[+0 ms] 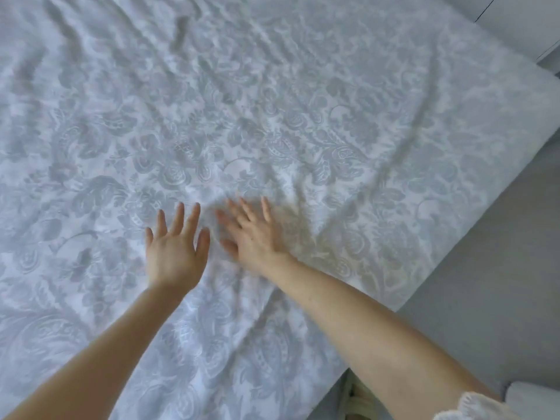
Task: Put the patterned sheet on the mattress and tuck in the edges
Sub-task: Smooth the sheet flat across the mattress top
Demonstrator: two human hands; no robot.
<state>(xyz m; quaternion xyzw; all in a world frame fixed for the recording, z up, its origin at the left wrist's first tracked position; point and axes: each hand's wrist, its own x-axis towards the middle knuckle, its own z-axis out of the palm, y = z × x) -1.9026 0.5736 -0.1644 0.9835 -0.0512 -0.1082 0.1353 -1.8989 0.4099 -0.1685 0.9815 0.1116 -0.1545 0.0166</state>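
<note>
Left hand [174, 253] and right hand [253, 234] lie flat, fingers spread, side by side on the patterned sheet [272, 131] covering the mattress [515, 95], apparently pressing out wrinkles before tucking.

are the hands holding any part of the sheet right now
Nothing is held. The left hand and right hand lie flat, fingers spread, on the patterned sheet.

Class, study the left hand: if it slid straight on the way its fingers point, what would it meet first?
Only the patterned sheet itself. The left hand points across it, where just soft wrinkles lie ahead; the way looks free as far as the picture shows.
</note>
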